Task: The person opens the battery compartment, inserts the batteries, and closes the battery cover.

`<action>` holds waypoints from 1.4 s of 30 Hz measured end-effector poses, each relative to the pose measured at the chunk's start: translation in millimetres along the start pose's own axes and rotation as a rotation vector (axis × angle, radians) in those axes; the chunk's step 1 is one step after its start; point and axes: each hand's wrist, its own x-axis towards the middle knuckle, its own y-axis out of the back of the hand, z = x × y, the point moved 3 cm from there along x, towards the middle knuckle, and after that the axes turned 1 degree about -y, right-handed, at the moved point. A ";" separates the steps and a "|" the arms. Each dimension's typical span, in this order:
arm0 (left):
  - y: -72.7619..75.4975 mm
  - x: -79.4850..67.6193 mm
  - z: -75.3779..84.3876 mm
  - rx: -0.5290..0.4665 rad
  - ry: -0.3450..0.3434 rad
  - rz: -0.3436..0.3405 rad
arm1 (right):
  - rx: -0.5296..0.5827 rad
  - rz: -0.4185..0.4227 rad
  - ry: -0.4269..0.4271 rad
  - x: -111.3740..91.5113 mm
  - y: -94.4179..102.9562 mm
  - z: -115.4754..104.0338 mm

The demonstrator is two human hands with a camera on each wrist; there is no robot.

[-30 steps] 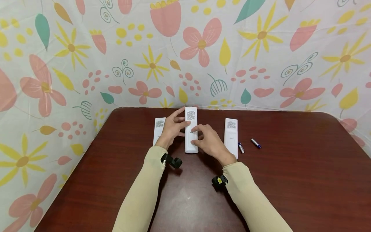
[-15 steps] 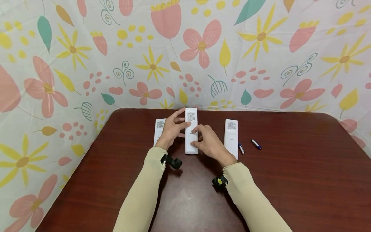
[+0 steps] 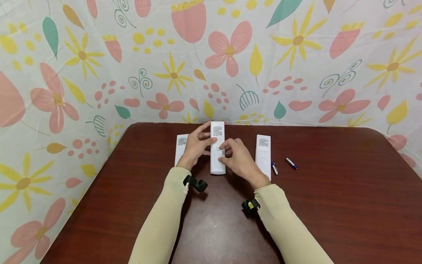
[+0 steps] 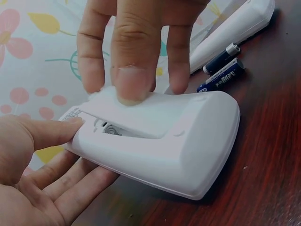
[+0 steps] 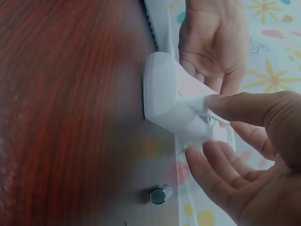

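Note:
A white remote control lies back side up near the table's far edge, between both hands. My left hand grips it from the left, thumb on its back and fingers along the side and underneath. My right hand pinches the battery cover between thumb and fingertips. One end of the cover is raised, and a gap shows the battery compartment with a metal spring inside. In the right wrist view the thumb lies on the raised cover.
A second white remote lies left, partly behind the left hand. A third remote is on the right. Two blue-and-white batteries lie beside it on the dark red wooden table. A flower-patterned cloth hangs behind.
The battery cover has come up from the remote's back, with the right hand's fingers shifting slightly along it. The left hand and the remote have stayed in place.

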 end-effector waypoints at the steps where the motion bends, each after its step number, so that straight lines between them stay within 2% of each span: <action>1: 0.1 0.0 0.0 0.002 -0.002 0.000 | 0.006 0.000 0.000 0.2 0.3 -0.5; 11: 0.4 1.5 1.3 -0.003 -0.012 0.003 | 0.112 -0.039 -0.029 0.6 2.5 -2.7; 19: 0.9 1.5 1.0 -0.007 -0.010 0.011 | 0.195 -0.073 -0.004 0.4 0.6 0.1; 26: 0.5 2.2 -0.6 0.009 -0.006 0.004 | 0.315 -0.070 0.003 -4.3 9.5 4.9; 38: 1.5 2.9 -0.6 -0.021 -0.014 0.005 | 0.299 -0.072 0.031 -14.3 26.8 21.4; 42: 2.1 3.6 -0.8 -0.023 -0.013 0.009 | 0.295 -0.086 0.010 -16.9 29.1 25.6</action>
